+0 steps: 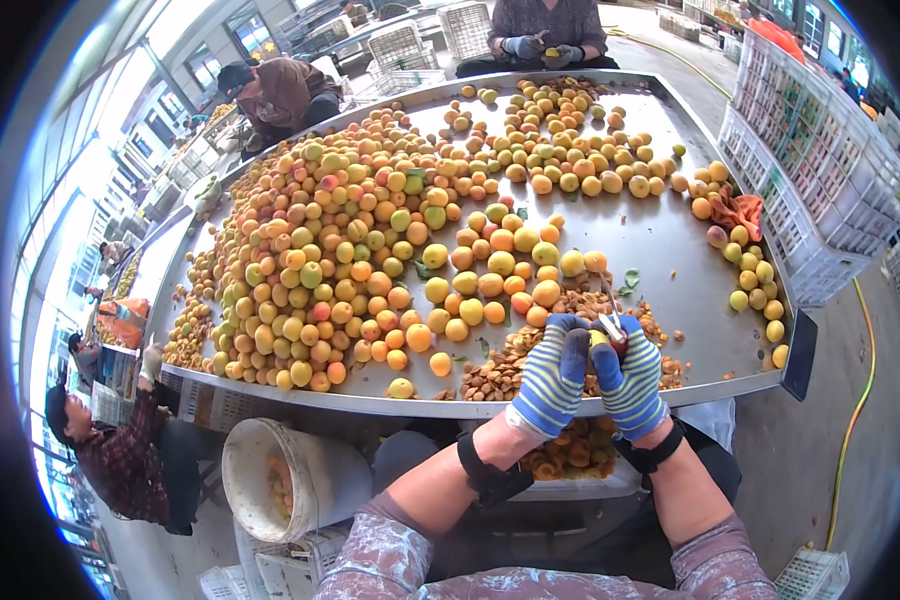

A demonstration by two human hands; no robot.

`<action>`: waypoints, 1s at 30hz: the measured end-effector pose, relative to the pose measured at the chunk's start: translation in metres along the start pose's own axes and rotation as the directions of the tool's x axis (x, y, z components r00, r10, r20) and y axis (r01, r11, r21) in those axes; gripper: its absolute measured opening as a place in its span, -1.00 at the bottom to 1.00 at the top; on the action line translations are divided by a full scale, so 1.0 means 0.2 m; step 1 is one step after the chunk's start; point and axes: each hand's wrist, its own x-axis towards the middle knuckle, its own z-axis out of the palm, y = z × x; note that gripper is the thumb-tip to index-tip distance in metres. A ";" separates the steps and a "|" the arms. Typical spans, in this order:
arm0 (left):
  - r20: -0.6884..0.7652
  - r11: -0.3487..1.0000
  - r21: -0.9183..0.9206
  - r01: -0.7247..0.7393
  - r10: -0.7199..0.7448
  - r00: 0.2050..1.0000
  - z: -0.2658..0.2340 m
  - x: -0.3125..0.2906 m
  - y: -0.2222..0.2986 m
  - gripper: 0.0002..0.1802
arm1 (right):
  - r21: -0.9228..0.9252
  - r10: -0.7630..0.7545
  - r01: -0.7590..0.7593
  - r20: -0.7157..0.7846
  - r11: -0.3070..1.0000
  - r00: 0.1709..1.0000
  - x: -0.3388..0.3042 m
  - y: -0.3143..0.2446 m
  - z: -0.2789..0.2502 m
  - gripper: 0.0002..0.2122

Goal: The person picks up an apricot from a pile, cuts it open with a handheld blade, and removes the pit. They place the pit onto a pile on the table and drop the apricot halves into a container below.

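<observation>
From where I stood, the person's striped-gloved left hand (548, 378) and right hand (634, 378) came together above the near edge of the metal table (670, 262), pinching a yellow-green fruit (599, 339) between them; the right also gripped a small knife (609, 324). Brown pits (498, 374) lay on the table beneath, and heaped apricots (320, 230) covered its left half. A white bucket (342, 475) stood beside its near edge.
</observation>
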 end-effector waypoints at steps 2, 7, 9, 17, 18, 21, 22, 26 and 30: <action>0.063 0.989 -0.114 0.094 -0.088 0.994 -0.01 -0.01 -0.03 -0.63 | -0.185 -0.082 0.081 0.004 0.979 0.997 -0.01 0.02 -0.01 -0.65; 0.122 0.901 -0.299 0.313 -0.290 0.949 0.00 0.00 -0.01 -0.54 | -0.416 -0.287 0.301 0.097 0.858 0.953 0.01 0.06 -0.03 -0.66; 0.130 0.856 -0.327 0.400 -0.379 0.916 0.00 0.03 0.08 -0.80 | -0.386 -0.169 0.190 0.087 0.903 0.982 0.01 0.06 -0.02 -0.66; -0.032 0.989 0.145 0.041 -0.037 0.999 -0.04 0.02 -0.08 -0.86 | 0.097 0.189 -0.188 0.004 0.977 0.982 -0.02 0.02 0.09 -0.79; -0.029 0.989 0.144 0.043 -0.039 0.999 -0.05 0.03 -0.06 -0.86 | 0.097 0.170 -0.167 -0.026 0.981 0.985 -0.01 -0.01 0.09 -0.78; 0.015 0.977 0.187 -0.099 0.098 0.995 -0.02 0.03 -0.05 -0.69 | -0.054 0.030 -0.031 -0.018 0.998 0.999 -0.01 0.01 0.07 -0.77; 0.018 0.978 0.185 -0.098 0.097 0.995 -0.03 0.04 -0.08 -0.69 | -0.151 -0.053 0.053 0.002 0.987 0.999 -0.01 0.03 0.06 -0.76; 0.224 0.544 -0.609 0.578 -0.581 0.782 -0.03 0.07 -0.13 -0.50 | -0.266 -0.108 0.123 0.070 0.956 0.992 -0.02 0.04 0.04 -0.77; 0.014 0.972 -0.119 0.202 -0.202 0.979 -0.02 0.08 -0.09 -0.54 | -0.011 0.086 -0.087 -0.066 0.996 0.994 -0.04 0.06 0.08 -0.79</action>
